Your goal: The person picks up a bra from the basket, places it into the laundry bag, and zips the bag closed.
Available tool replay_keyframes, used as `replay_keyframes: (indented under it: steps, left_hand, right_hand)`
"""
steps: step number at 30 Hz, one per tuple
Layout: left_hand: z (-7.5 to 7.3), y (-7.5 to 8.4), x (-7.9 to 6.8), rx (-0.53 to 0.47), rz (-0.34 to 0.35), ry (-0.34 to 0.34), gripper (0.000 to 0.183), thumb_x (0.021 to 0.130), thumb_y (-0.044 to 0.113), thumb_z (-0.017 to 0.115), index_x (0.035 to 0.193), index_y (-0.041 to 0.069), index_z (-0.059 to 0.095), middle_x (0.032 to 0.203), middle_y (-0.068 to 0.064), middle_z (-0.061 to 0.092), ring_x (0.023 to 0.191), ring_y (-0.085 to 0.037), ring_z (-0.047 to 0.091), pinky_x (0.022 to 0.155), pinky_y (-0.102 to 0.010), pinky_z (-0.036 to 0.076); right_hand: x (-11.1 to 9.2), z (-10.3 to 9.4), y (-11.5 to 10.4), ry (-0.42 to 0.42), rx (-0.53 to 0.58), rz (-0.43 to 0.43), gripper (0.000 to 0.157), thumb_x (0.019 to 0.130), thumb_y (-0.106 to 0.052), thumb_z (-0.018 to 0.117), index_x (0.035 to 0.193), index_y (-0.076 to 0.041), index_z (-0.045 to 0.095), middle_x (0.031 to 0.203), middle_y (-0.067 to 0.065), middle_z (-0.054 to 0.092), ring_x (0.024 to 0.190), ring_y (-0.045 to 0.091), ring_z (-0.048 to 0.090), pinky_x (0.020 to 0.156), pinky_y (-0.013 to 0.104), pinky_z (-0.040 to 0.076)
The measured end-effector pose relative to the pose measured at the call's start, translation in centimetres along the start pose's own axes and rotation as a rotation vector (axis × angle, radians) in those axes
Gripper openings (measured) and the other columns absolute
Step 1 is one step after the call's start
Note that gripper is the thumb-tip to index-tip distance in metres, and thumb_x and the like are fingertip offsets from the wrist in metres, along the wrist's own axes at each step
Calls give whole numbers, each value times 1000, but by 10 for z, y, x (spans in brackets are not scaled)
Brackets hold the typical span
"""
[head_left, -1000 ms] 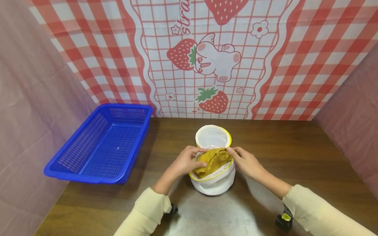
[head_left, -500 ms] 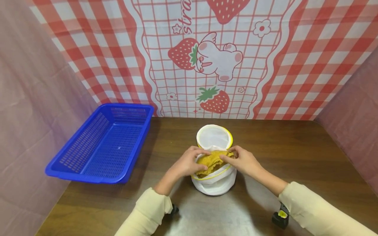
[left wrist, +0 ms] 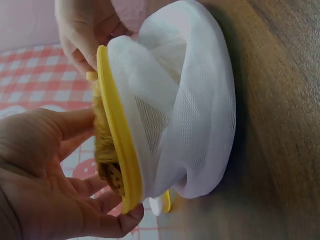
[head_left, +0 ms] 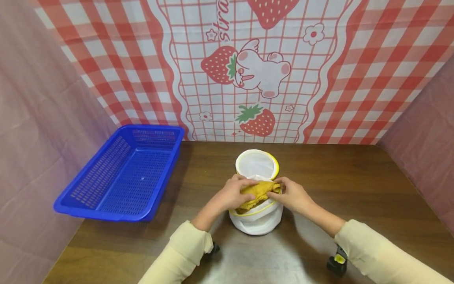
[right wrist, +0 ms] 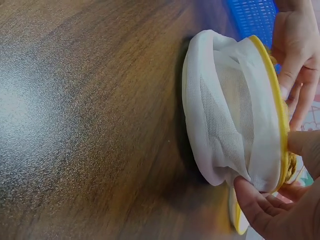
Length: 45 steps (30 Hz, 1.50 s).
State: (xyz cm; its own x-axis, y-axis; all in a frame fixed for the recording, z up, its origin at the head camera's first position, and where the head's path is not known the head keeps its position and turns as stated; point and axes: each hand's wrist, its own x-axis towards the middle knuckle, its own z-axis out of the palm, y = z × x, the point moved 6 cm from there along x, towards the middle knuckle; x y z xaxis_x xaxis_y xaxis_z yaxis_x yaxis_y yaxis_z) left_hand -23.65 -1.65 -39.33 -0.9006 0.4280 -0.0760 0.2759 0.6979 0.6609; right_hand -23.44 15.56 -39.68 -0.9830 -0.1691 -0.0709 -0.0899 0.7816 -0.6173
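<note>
Both hands, left [head_left: 232, 193] and right [head_left: 293, 195], grasp a mustard cloth [head_left: 260, 190] bunched in the mouth of a white mesh bag [head_left: 257, 223], its lid [head_left: 254, 165] open toward the back edge of the worktop [head_left: 354, 177]. Keeping the folds clear of the yellow zip [left wrist: 119, 127] and the sagging walls unstrained would likely work best. A blue basket [head_left: 103, 214] stands by the left edge, its slotted floor showing.

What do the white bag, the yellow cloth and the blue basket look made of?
White bag: thin matte mesh, possibly nylon or polyester; fine weave shows. Yellow cloth: soft, matte-looking fabric, fibre unclear; it bunches in folds. Blue basket: probably moulded plastic, slightly glossy; regular perforations, smooth rim.
</note>
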Motion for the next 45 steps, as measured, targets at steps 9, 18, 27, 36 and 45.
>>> replay_keyframes:
  steps: [9, 18, 27, 36, 45]
  left_hand:
    - [7, 8, 3, 208, -30, 31, 47, 84, 16, 67, 127, 34, 57, 129, -10, 48, 109, -26, 45, 82, -48, 43]
    - [9, 9, 1, 337, -37, 99, 43, 85, 10, 62, 120, 35, 63, 119, -6, 51, 100, -24, 45, 70, -37, 41]
    - [14, 12, 0, 479, -6, 132, 40, 90, 13, 50, 117, 39, 63, 116, -4, 51, 99, -25, 44, 67, -34, 36]
    - [12, 11, -2, 470, 26, 147, 46, 84, 5, 57, 116, 38, 64, 117, -2, 51, 100, -23, 44, 67, -31, 34]
    - [6, 4, -1, 335, 23, 115, 45, 86, 12, 62, 125, 35, 60, 128, -3, 50, 107, -23, 44, 77, -36, 38]
  right_hand:
    - [-3, -3, 3, -1, 15, -51, 52, 69, 2, 59, 121, -2, 54, 88, 12, 60, 71, 18, 51, 59, 28, 40]
    - [-1, -12, 2, -4, 97, -62, 46, 74, 5, 56, 120, 2, 53, 89, 16, 63, 70, 15, 53, 57, 27, 42]
    - [0, -15, -5, -14, 103, -67, 42, 76, 3, 56, 118, 1, 55, 91, 16, 62, 73, 18, 54, 59, 27, 42]
    - [3, -4, -5, -29, 62, -47, 30, 90, -21, 59, 114, -4, 61, 92, 14, 64, 83, 22, 57, 66, 30, 44]
    - [4, 11, -7, 51, -50, -106, 35, 82, -27, 71, 109, -6, 68, 78, 8, 53, 74, 19, 44, 60, 29, 34]
